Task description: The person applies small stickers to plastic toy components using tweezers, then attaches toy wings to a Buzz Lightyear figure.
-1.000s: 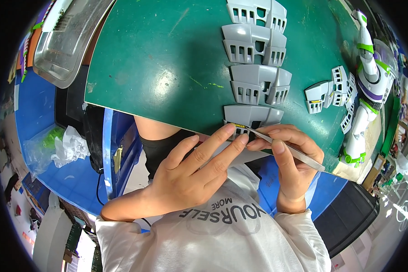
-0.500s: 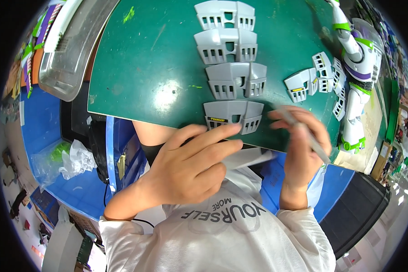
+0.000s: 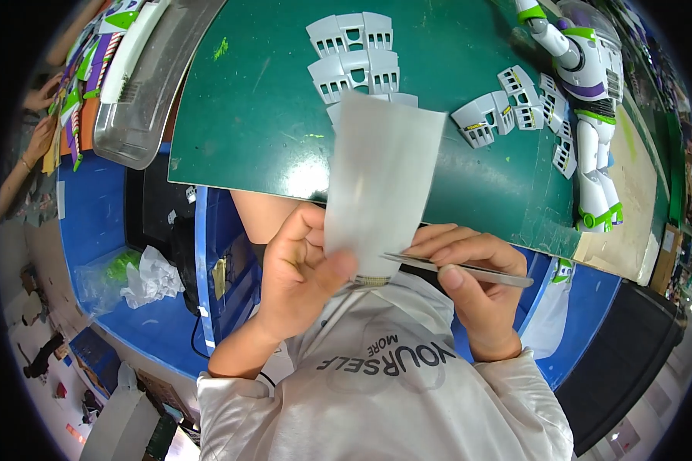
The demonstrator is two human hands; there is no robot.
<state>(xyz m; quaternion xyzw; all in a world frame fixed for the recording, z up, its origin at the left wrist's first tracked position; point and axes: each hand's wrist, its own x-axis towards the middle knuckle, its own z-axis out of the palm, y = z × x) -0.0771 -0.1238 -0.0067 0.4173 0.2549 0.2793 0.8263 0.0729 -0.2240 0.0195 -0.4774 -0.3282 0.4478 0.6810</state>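
Note:
My left hand (image 3: 304, 273) pinches the lower edge of a pale grey backing sheet (image 3: 377, 180) and holds it upright in front of my chest. My right hand (image 3: 469, 280) grips metal tweezers (image 3: 454, 267), whose tips touch the bottom of the sheet. The sheet hides part of a column of grey plastic toy parts (image 3: 354, 50) lying on the green cutting mat (image 3: 269, 115). More grey parts (image 3: 507, 104) lie to the right.
A white, green and purple toy figure (image 3: 588, 92) lies at the mat's right side. A clear plastic tray (image 3: 142, 92) sits to the left, colourful packaging (image 3: 84, 77) beyond it, with another person's hands (image 3: 34, 123) there. Crumpled plastic (image 3: 150, 276) lies on the blue surface below.
My left hand left the grey part on the mat and came back toward my chest, now holding up the sheet. The right hand brought the tweezers to the sheet's bottom edge.

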